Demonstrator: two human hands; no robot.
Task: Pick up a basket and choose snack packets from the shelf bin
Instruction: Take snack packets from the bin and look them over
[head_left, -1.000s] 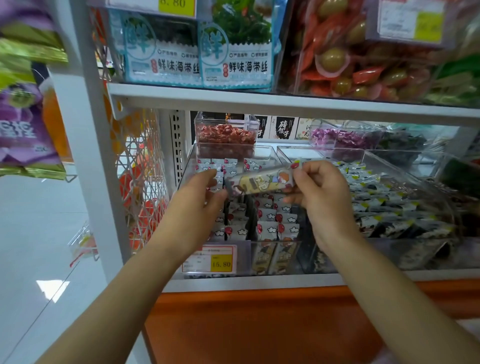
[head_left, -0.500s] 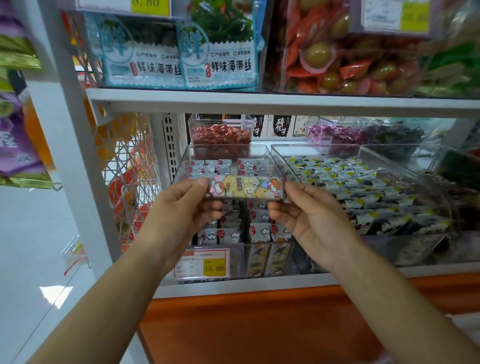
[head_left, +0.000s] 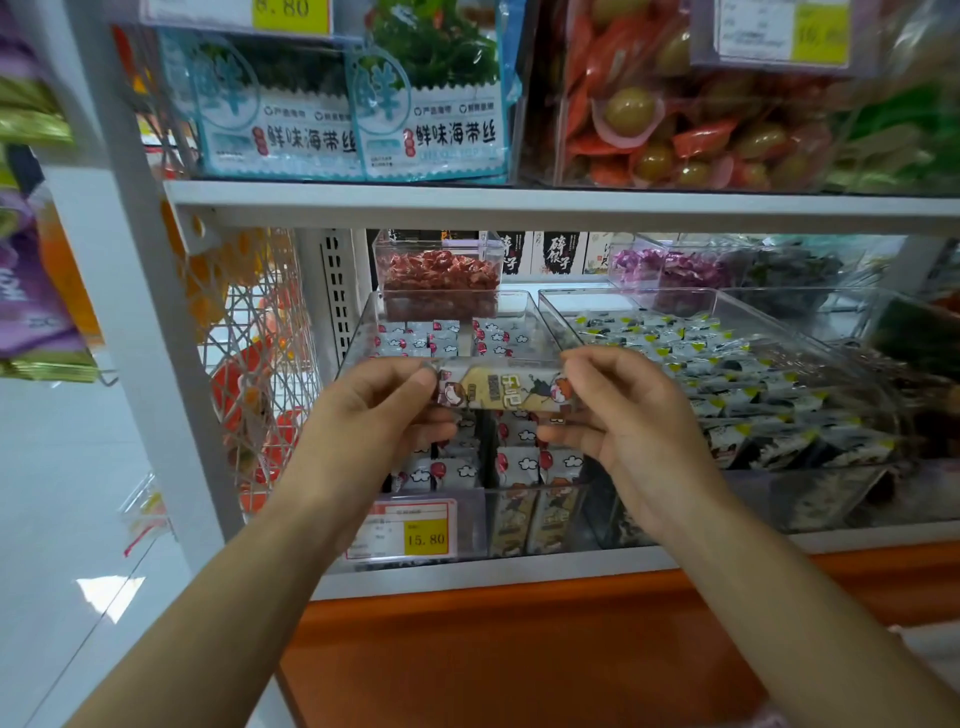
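My left hand (head_left: 374, 415) and right hand (head_left: 628, 421) each pinch one end of a snack packet (head_left: 501, 389), stretched level between them over the clear bin (head_left: 358, 338). Behind the bin stands a box of red sweets (head_left: 439, 275).

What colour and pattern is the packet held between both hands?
Yellow-beige snack packet with cartoon figures at both ends; head view.

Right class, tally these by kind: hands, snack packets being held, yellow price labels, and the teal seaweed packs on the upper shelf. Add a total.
Hands: 2, the left hand and the right hand
Held snack packet: 1
Yellow price labels: 3
Teal seaweed packs: 2
Total: 8
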